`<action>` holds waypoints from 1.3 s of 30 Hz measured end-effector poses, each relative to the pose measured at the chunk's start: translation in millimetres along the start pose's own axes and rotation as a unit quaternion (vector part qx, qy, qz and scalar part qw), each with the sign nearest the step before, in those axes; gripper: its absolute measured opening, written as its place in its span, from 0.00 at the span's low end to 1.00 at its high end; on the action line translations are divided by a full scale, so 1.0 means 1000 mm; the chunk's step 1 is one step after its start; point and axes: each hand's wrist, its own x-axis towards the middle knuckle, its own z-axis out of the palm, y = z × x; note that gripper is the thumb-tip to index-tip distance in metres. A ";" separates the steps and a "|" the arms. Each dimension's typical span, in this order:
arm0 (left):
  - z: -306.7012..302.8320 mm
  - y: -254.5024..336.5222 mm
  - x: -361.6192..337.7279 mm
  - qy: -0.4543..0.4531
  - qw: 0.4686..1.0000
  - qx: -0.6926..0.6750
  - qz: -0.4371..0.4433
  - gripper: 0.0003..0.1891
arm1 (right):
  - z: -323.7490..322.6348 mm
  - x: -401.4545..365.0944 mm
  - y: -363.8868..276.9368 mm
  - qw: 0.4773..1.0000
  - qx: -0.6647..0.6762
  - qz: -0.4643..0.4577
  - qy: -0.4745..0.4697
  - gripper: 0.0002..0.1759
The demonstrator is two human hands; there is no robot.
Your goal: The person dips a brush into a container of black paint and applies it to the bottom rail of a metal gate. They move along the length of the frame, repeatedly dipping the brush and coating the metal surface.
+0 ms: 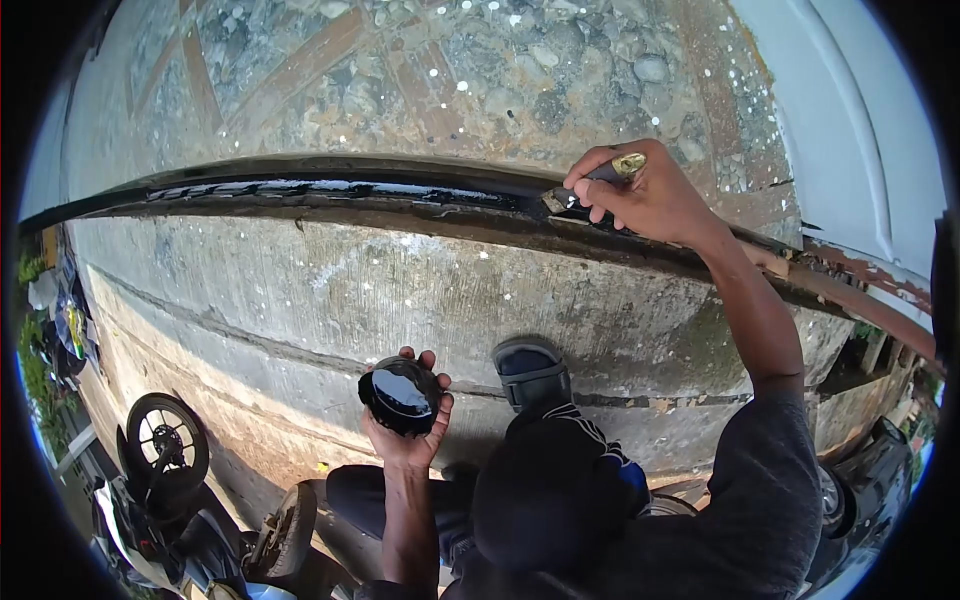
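My right hand is closed round the handle of a paintbrush. The brush's dark bristles touch a long black-coated metal rail lying between the pebbled floor and the concrete. To the left of the brush the coating looks wet and shiny. Lower down, my left hand holds a round container of glossy black paint, with its fingers wrapped round the sides and the open top facing up.
My sandalled foot rests on the concrete strip. A motorcycle stands at the lower left, another vehicle at the lower right. A pale panel rises at the upper right. White spots dot the pebbled floor.
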 end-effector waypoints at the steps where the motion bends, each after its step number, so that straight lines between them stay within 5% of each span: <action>1: -0.003 0.002 -0.010 -0.001 1.000 -0.004 0.007 0.24 | 0.002 -0.004 0.001 0.999 -0.028 0.022 0.008 0.08; 4: -0.013 0.007 -0.035 -0.009 0.999 -0.008 0.031 0.24 | 0.012 -0.022 0.011 0.991 -0.050 -0.051 0.114 0.07; 8: -0.027 0.016 -0.064 -0.007 0.999 -0.009 0.053 0.25 | 0.070 -0.089 0.006 0.979 0.072 -0.131 0.139 0.09; 14: -0.047 0.033 -0.080 -0.047 0.997 0.022 0.058 0.26 | 0.135 -0.131 0.054 0.944 -0.195 -0.206 0.169 0.12; 17: -0.062 0.042 -0.077 -0.089 0.994 0.032 0.063 0.28 | 0.150 -0.129 0.051 0.947 -0.154 -0.213 0.184 0.11; 20: -0.068 0.042 -0.071 -0.117 0.991 0.024 0.065 0.28 | 0.154 -0.136 -0.002 0.984 0.022 -0.108 0.143 0.09; 23: -0.075 0.039 -0.062 -0.097 0.994 0.020 0.052 0.28 | 0.152 -0.144 -0.071 0.979 0.093 -0.165 0.072 0.09; 30: -0.086 0.033 -0.053 -0.066 0.994 0.051 0.077 0.31 | 0.203 -0.125 -0.138 0.969 -0.027 -0.194 -0.152 0.09; 35: -0.085 0.031 -0.048 -0.045 0.994 0.058 0.080 0.32 | 0.231 -0.098 -0.118 0.941 -0.153 -0.206 -0.220 0.08; 39: -0.083 0.032 -0.048 -0.028 0.994 0.056 0.092 0.32 | 0.247 -0.100 -0.102 0.949 -0.129 -0.216 -0.192 0.07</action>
